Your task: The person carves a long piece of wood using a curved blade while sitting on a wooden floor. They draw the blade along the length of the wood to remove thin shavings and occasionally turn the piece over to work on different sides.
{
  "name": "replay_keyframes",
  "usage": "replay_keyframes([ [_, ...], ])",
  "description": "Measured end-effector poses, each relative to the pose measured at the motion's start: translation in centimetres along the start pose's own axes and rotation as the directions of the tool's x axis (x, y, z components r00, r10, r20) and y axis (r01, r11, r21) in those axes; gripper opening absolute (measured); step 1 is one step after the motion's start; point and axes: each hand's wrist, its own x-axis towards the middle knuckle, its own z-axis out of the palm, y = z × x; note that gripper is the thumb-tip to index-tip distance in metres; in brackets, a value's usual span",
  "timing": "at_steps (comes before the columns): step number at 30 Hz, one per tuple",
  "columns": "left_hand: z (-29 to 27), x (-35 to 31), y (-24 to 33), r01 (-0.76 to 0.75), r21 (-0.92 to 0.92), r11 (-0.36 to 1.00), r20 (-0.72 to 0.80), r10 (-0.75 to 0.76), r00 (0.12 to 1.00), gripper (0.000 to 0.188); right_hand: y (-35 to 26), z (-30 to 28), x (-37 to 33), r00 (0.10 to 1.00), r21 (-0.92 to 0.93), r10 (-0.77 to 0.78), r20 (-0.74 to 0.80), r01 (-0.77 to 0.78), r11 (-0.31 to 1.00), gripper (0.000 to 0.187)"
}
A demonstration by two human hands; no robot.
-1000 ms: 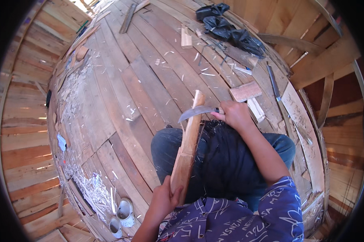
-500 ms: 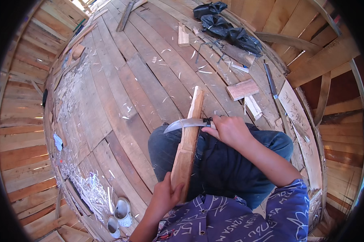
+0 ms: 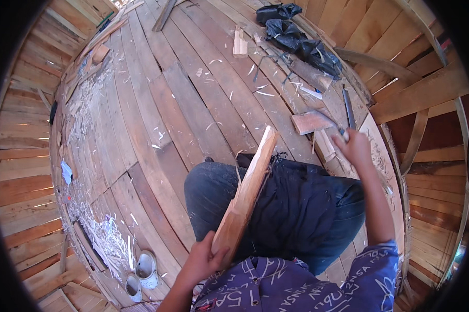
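Note:
My left hand (image 3: 204,258) grips the lower end of a long piece of wood (image 3: 247,192). The wood slants up and away over my lap, its far end pale and freshly cut. A thin curl of shaving (image 3: 238,169) clings to its left edge. Out to the right, my right hand (image 3: 357,147) is closed round the handle of a curved knife (image 3: 325,119), well apart from the wood. The blade points left, over a reddish wood block (image 3: 307,124) on the floor; whether they touch I cannot tell.
Shavings (image 3: 109,234) lie heaped on the plank floor at left, near a pair of white clogs (image 3: 146,270). Black plastic bags (image 3: 302,41) lie at the far right. A long dark tool (image 3: 348,106) and wood offcuts (image 3: 324,145) are beside my right hand.
My right hand has carried the knife off the wood, out to the right and forward. The wood in my left hand now tilts further right, and a shaving hangs from its edge.

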Motion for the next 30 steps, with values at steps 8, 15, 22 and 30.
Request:
replay_keyframes([
  [8,-0.6,2.4,0.4,-0.096,-0.093,0.991,-0.048,0.092,0.995,0.035,-11.0,1.0,-6.2,0.968,0.399,-0.25,-0.006,0.231,0.887,0.011],
  [15,0.7,0.2,2.0,0.013,0.165,0.986,-0.049,-0.005,0.999,0.025,-11.8,4.9,-0.5,0.942,-0.099,-0.332,0.057,0.336,0.937,0.017],
  [22,1.0,-2.6,-1.0,0.06,0.043,0.997,-0.021,-0.06,0.998,0.029,5.6,0.8,3.8,0.941,-0.038,0.32,-0.112,-0.325,0.945,0.029],
  [30,-2.5,-1.4,4.8,0.004,0.311,0.95,-0.231,0.072,0.97,0.014,-2.3,1.7,-6.0,0.97,0.454,0.241,0.013,-0.221,0.863,0.031],
])
